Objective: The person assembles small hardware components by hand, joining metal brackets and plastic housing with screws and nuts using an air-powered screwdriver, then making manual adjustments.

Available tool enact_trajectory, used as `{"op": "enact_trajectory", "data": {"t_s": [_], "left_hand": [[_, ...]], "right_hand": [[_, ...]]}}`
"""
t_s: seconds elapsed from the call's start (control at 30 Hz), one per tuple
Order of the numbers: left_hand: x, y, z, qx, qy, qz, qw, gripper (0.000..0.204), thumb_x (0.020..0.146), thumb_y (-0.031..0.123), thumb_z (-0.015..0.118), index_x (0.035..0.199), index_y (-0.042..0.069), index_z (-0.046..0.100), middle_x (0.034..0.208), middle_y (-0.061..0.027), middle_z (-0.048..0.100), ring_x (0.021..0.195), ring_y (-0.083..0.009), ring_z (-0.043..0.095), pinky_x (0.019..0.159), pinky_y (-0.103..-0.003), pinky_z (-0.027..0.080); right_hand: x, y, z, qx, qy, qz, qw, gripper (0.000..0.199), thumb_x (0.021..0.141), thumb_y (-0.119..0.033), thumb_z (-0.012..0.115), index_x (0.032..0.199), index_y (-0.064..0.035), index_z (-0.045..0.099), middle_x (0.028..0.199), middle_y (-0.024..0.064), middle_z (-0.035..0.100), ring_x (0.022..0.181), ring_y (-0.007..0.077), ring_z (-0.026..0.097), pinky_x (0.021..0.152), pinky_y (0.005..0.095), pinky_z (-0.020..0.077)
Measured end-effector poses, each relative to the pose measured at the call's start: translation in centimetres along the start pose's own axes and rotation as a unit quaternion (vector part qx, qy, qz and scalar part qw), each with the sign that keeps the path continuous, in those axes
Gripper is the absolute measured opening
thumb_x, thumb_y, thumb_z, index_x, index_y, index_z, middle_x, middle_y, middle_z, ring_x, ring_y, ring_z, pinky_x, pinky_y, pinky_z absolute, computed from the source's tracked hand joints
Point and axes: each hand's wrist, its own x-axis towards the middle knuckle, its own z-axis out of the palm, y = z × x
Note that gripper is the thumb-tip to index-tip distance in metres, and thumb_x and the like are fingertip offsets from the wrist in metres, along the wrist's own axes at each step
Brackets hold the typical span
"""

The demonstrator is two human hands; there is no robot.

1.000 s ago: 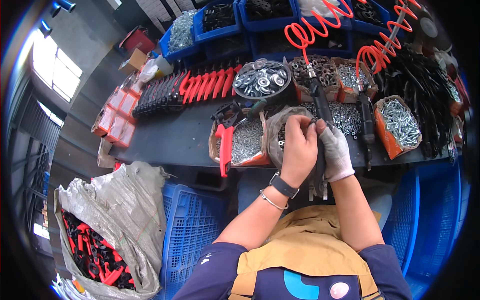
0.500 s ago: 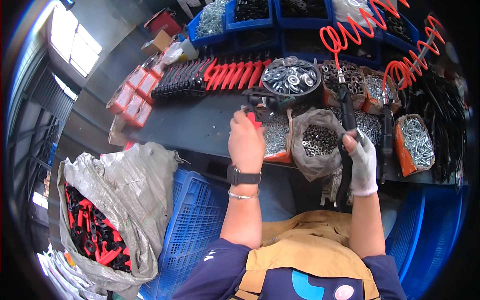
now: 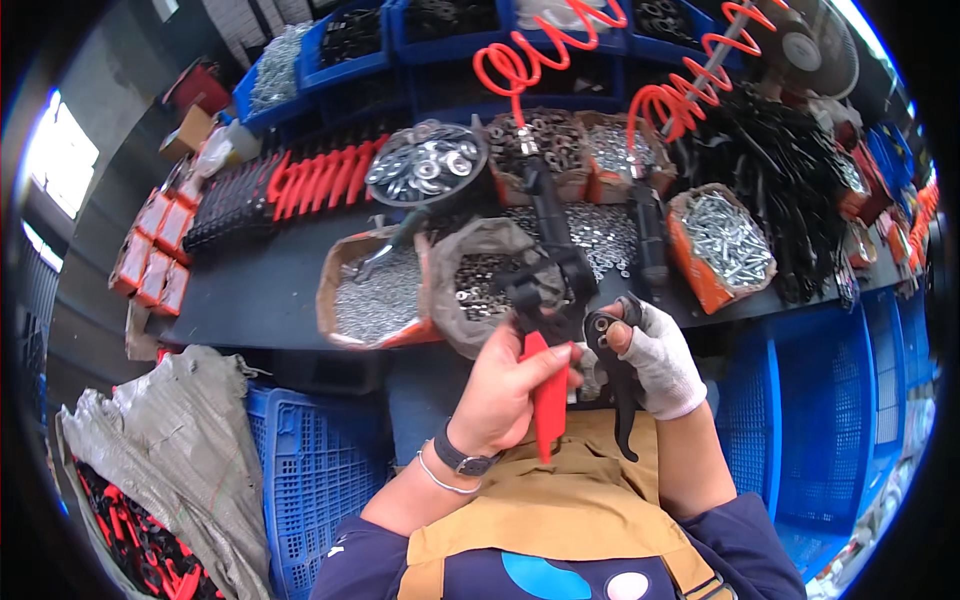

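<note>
Take the plastic bag [image 3: 452, 322] of dark nuts at the front of the tabletop [image 3: 250, 290] as the landmark. Just to its right and nearer the body, the left hand [image 3: 500, 390] is closed around a red handle [image 3: 550, 390] with a black head on top; further right, the gloved right hand [image 3: 660, 365] pinches a curved black lever [image 3: 618, 385] by its holed end, the tail hanging free. The two parts look apart. The step in hand appears to be bringing lever and handle together; fitting them would call for turning the lever so its hole meets the head. A carton [image 3: 328, 285] of small fasteners sits left of the bag, a black power driver [image 3: 545, 205] behind it to the right.
</note>
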Motion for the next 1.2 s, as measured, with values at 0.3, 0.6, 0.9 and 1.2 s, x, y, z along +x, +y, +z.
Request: {"op": "enact_trajectory", "data": {"t_s": [0.3, 0.6, 0.9, 1.2], "left_hand": [[2.4, -6.1, 4.6, 0.083, -0.061, -0.029, 0.994, 0.046, 0.087, 0.01, 0.067, 0.125, 0.007, 0.041, 0.104, -0.004, 0.057, 0.077, -0.0117, 0.059, 0.063, -0.026, 0.053], [3.0, -6.4, 6.1, 0.048, -0.018, -0.01, 0.999, 0.039, 0.088, 0.006, 0.065, 0.121, 0.007, 0.044, 0.096, -0.0028, 0.058, 0.073, -0.012, 0.059, 0.06, -0.027, 0.054], [3.2, -7.2, 7.2, 0.031, -0.025, -0.024, 0.999, 0.042, 0.087, 0.003, 0.064, 0.123, 0.007, 0.042, 0.097, -0.0047, 0.058, 0.074, -0.0132, 0.06, 0.059, -0.026, 0.054], [3.1, -7.6, 7.6, 0.014, -0.042, -0.012, 0.999, 0.043, 0.087, 0.005, 0.066, 0.124, 0.006, 0.043, 0.108, -0.0029, 0.057, 0.086, -0.0085, 0.059, 0.061, -0.022, 0.053]], "right_hand": [[-2.4, 0.1, -4.4, 0.06, 0.013, -0.013, 0.998, 0.042, 0.075, -0.022, 0.077, 0.107, -0.0027, 0.059, 0.093, 0.0015, 0.061, 0.081, 0.0104, 0.057, 0.072, 0.0259, 0.0495], [2.8, -8.4, -18.0, -0.721, 0.25, -0.241, 0.599, 0.016, 0.081, -0.022, 0.065, 0.084, -0.0068, 0.069, 0.091, 0.013, 0.063, 0.081, 0.0305, 0.064, 0.073, 0.0412, 0.0518], [3.2, -9.2, -18.2, -0.709, 0.203, -0.339, 0.584, 0.015, 0.08, -0.015, 0.064, 0.085, -0.0036, 0.056, 0.086, 0.0151, 0.06, 0.079, 0.0349, 0.061, 0.07, 0.0418, 0.0503], [-4.0, 1.2, -8.4, 0.16, 0.102, 0.001, 0.982, 0.021, 0.089, -0.018, 0.065, 0.105, -0.0068, 0.059, 0.084, 0.0003, 0.064, 0.061, 0.0032, 0.052, 0.047, 0.0177, 0.0358]]}}
